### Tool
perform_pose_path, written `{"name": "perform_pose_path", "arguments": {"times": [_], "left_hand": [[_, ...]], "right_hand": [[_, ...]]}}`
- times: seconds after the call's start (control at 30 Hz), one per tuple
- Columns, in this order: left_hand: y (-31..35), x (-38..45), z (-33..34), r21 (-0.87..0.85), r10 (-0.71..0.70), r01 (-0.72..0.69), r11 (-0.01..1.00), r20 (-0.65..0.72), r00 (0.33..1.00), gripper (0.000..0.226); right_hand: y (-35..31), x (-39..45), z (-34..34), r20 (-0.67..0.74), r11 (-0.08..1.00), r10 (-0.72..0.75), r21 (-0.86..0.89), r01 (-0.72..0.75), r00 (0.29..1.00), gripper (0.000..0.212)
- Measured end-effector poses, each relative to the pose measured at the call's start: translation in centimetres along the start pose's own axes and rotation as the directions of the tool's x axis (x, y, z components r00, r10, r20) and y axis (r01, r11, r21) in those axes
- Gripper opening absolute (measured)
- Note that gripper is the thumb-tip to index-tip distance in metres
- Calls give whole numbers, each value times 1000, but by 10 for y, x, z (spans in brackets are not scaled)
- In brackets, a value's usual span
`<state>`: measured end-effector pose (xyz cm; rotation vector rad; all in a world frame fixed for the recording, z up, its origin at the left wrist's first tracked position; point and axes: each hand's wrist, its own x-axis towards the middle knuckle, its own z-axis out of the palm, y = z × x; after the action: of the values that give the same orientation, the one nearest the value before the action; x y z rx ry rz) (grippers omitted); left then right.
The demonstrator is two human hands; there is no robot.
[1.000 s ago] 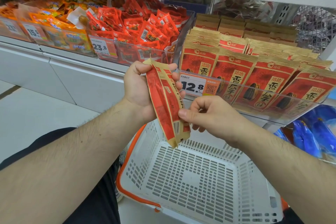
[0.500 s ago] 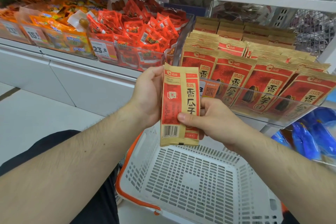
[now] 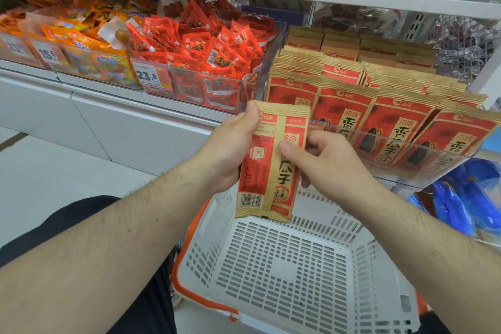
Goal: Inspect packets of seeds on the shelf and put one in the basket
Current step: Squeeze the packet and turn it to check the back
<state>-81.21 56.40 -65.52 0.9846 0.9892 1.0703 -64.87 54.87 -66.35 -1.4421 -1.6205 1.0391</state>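
Two tan-and-red seed packets (image 3: 267, 171) are held upright, overlapping, above the white basket (image 3: 284, 274). The left one shows its back with a barcode; the right one shows its printed front. My left hand (image 3: 230, 152) grips their left edge, thumb on the top corner. My right hand (image 3: 322, 160) pinches the right packet, thumb on its front. Rows of the same seed packets (image 3: 379, 122) stand in a clear bin on the shelf just behind my hands.
A clear bin of small red snack packets (image 3: 200, 62) sits left of the seed bin, with orange packets (image 3: 81, 46) further left. Blue bags (image 3: 466, 203) lie on a lower shelf at right. The basket has an orange handle (image 3: 189, 293). White floor lies at left.
The packets have turned from edge-on to flat facing me and spread slightly apart. My right thumb has slid up from the packets' lower part to their middle.
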Motion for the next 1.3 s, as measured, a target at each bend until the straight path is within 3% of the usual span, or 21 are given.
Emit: {"name": "perform_pose_path", "arguments": {"times": [0.1, 0.2, 0.4, 0.57, 0.93, 1.1, 1.3], "left_hand": [[-1, -2, 1, 42, -47, 44, 998, 65, 997, 46], [-2, -3, 1, 50, -61, 56, 997, 94, 994, 48], [1, -5, 1, 30, -97, 95, 995, 68, 993, 49], [3, -1, -1, -60, -143, 141, 988, -24, 989, 52], [4, 4, -4, -130, -210, 192, 973, -143, 967, 57], [4, 5, -5, -134, -244, 224, 965, -156, 957, 59], [7, 6, -5, -212, -269, 233, 949, -155, 951, 56]], "right_hand": [[-4, 0, -3, -66, 990, 35, 139, -25, 997, 39], [-5, -1, -4, -39, 981, 56, 189, -48, 998, 50], [-5, 0, -4, 21, 948, 104, 301, -106, 994, 49], [-5, -2, -4, 124, 962, 108, 238, -135, 986, 43], [-6, -4, 0, 167, 983, 88, 145, -113, 982, 42], [-7, -5, 0, 159, 990, 91, 97, -107, 983, 41], [-10, -7, -2, 243, 992, 69, 89, -93, 968, 42]]}}
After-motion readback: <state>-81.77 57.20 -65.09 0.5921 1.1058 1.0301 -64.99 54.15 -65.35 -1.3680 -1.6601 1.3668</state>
